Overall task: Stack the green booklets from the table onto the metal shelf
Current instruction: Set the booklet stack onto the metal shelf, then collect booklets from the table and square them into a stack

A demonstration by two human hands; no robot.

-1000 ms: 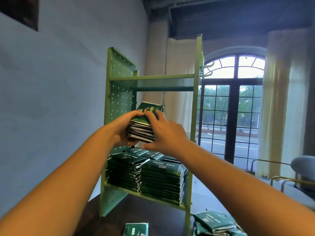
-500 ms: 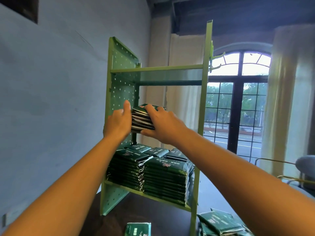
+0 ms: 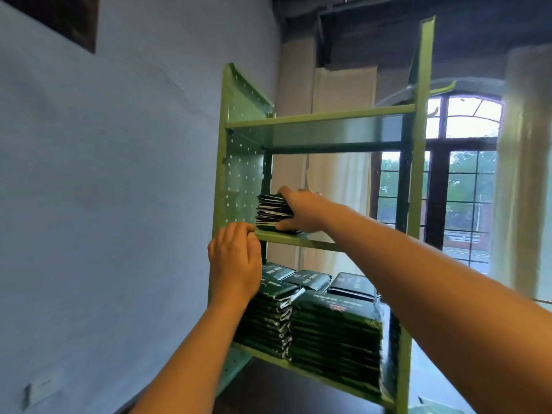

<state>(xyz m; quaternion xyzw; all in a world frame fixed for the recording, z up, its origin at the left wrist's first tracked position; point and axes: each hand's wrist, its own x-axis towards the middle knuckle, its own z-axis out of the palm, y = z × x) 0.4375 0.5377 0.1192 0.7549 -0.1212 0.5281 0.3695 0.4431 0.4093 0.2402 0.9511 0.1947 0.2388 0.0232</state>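
Lifted a second ago between both hands, the booklet stack (image 3: 271,212) now sits on the metal shelf (image 3: 298,239), gripped by the right hand (image 3: 301,213). Below it, the left hand (image 3: 234,264) curls at the shelf edge; whether it grips is unclear.

**One wide-angle head view, facing forward into the metal shelf (image 3: 319,117) at close range**

The only camera is worn on the person's head and looks about level at the shelf's middle board (image 3: 298,239). It shows the underside of the top board and the top faces of the green booklets (image 3: 334,330) stacked lower down. The shelf fills the centre from near the top border to the bottom. Both forearms reach in from the lower corners to the left hand (image 3: 234,261) and the right hand (image 3: 304,212) near mid-frame. The wall (image 3: 119,174) takes the left side and a window (image 3: 466,189) shows through on the right. A strip of dark counter (image 3: 283,392) runs along the bottom. Straight edges lean and bow toward the borders.
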